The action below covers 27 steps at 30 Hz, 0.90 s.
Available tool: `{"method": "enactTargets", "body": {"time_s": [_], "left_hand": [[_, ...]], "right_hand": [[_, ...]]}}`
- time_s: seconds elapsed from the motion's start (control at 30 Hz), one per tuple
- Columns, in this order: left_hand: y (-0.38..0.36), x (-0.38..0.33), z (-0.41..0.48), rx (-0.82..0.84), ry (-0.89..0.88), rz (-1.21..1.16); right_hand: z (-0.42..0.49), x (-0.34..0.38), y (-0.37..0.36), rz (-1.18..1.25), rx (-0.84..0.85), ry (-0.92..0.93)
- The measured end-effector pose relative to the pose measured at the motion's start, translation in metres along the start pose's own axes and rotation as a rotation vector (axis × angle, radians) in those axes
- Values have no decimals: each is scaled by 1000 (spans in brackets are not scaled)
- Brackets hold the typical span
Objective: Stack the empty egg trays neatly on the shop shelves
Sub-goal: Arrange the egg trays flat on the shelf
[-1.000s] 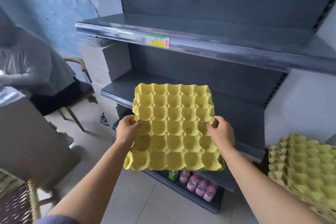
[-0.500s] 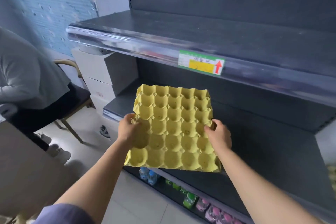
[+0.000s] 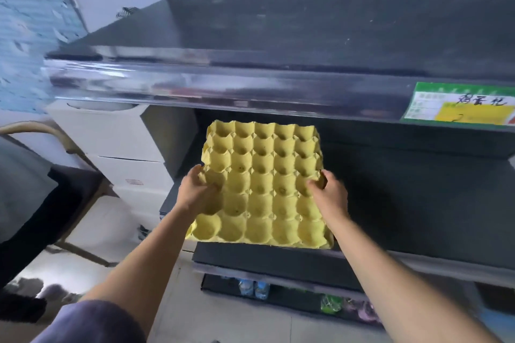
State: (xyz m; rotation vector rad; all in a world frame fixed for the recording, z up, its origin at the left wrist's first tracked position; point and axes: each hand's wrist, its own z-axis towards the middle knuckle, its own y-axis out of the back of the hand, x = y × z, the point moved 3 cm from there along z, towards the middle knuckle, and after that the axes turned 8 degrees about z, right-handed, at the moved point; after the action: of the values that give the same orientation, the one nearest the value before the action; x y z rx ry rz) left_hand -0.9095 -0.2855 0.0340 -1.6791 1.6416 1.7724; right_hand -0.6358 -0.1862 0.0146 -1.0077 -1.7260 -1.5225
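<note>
Holds an empty yellow egg tray (image 3: 262, 184) between both hands, cups facing up, over the left end of the dark middle shelf (image 3: 418, 203) and just below the shiny front lip of the upper shelf (image 3: 250, 36). Grips the tray's left edge with the left hand (image 3: 196, 192), thumb curled over the rim into a cup, fingers hidden underneath. Grips the right edge with the right hand (image 3: 328, 195) in the same way, thumb on top and fingers wrapped under the rim. Cannot tell whether the tray's underside touches the shelf; near edge about level with the shelf's front rim, far edge deeper in toward the back panel. On the upper shelf's lip at far right, a green and yellow price label (image 3: 459, 104). Just left of the shelving, stacked white boxes (image 3: 111, 133); further left, a chair (image 3: 36, 131) with a seated person (image 3: 25, 189). Below the tray, on the bottom shelf, small bottles (image 3: 253, 288)
</note>
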Motion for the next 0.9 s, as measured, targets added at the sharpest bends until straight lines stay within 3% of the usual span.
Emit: {"method": "enactTargets", "body": {"time_s": [0.3, 0.43, 0.63, 0.77, 0.9], "left_hand": [[12, 23, 71, 100, -58, -7], [0, 36, 79, 103, -101, 235], [-2, 13, 49, -163, -378, 790], [-17, 17, 41, -32, -499, 1058], [-16, 9, 33, -54, -523, 1111]], "right_hand": [[26, 28, -57, 3, 50, 23], [16, 10, -66, -227, 33, 7], [5, 11, -60, -215, -6, 73], [0, 13, -57, -242, 34, 89], [-20, 17, -45, -464, 24, 201]]}}
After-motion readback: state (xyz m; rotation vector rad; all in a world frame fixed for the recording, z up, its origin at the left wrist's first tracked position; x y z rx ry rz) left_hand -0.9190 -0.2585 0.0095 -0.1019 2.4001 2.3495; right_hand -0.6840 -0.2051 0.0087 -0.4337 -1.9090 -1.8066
